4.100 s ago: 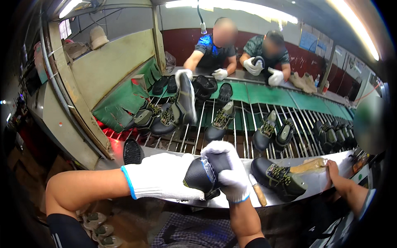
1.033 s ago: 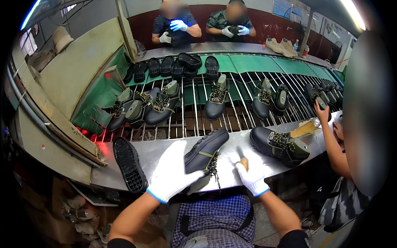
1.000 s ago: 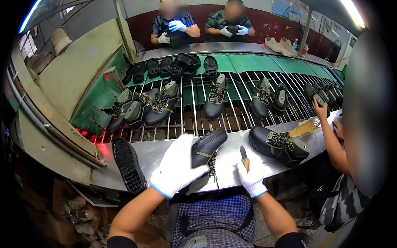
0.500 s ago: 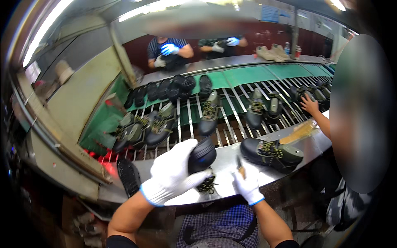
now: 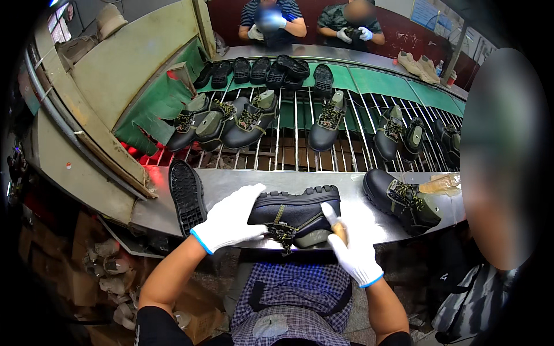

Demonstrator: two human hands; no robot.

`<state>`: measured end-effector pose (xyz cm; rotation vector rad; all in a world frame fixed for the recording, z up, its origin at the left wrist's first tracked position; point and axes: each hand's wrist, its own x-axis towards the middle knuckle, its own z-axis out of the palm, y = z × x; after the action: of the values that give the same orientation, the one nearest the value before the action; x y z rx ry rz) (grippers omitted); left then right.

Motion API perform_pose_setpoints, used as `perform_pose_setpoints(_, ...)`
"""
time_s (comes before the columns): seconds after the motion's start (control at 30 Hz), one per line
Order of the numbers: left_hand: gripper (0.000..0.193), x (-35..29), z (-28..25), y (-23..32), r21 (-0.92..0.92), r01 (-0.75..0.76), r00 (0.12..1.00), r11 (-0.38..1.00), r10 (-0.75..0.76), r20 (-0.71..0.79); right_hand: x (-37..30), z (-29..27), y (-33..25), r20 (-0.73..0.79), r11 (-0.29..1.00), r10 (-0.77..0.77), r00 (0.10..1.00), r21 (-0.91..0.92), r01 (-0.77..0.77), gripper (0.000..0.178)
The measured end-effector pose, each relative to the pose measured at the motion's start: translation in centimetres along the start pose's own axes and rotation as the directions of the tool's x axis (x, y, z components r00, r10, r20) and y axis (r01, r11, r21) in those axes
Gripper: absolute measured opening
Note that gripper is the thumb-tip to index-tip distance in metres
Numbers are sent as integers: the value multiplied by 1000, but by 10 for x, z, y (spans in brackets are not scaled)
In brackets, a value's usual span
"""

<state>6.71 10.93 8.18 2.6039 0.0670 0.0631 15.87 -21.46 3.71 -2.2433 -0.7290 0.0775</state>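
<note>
A black lace-up shoe (image 5: 288, 214) lies crosswise in front of me at the bench edge, its treaded sole facing up and away. A grey-green shoe last (image 5: 311, 238) shows in its opening, and yellow-black laces hang down beside it. My left hand (image 5: 232, 218), in a white knit glove, is closed around the toe end. In my gloved right hand (image 5: 351, 254) is a wooden-handled tool (image 5: 339, 231); its working end is hard to make out. That hand's fingers are at the shoe's heel end. Left of my left hand, a loose black sole (image 5: 187, 193) rests tread up.
Another black shoe (image 5: 398, 199) stands on the metal bench (image 5: 346, 180) to the right. Beyond is a roller rack (image 5: 295, 130) carrying several shoes, with black soles (image 5: 259, 70) on green sheeting behind. Two gloved people work across; a blurred person is close at right.
The shoe has turned from toe raised to lying lengthwise, sole up. My right hand has come in from the right to its heel end. The view has shifted; the nearby person's reaching hand is gone.
</note>
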Motion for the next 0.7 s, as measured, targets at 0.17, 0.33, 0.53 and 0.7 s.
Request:
perform_pose_setpoints(0.17, 93, 41, -9, 17, 76, -122, 984, 990, 110, 143, 20, -23, -35, 270, 981, 11, 963, -189, 41, 41)
perform_pose_setpoints(0.33, 81, 45, 5, -1, -19, -95, 974, 995, 97, 203, 41, -5, -83, 468, 977, 211, 858, -138, -165, 44)
perform_pose_setpoints(0.53, 71, 37, 3, 6, 0, -168, 978, 986, 166, 126, 34, 3, -54, 360, 997, 18, 933, -81, 12, 44)
perform_pose_setpoints(0.7, 84, 54, 2, 21, 138, -211, 967, 968, 187, 171, 30, -40, -9, 109, 983, -86, 990, -155, 102, 35)
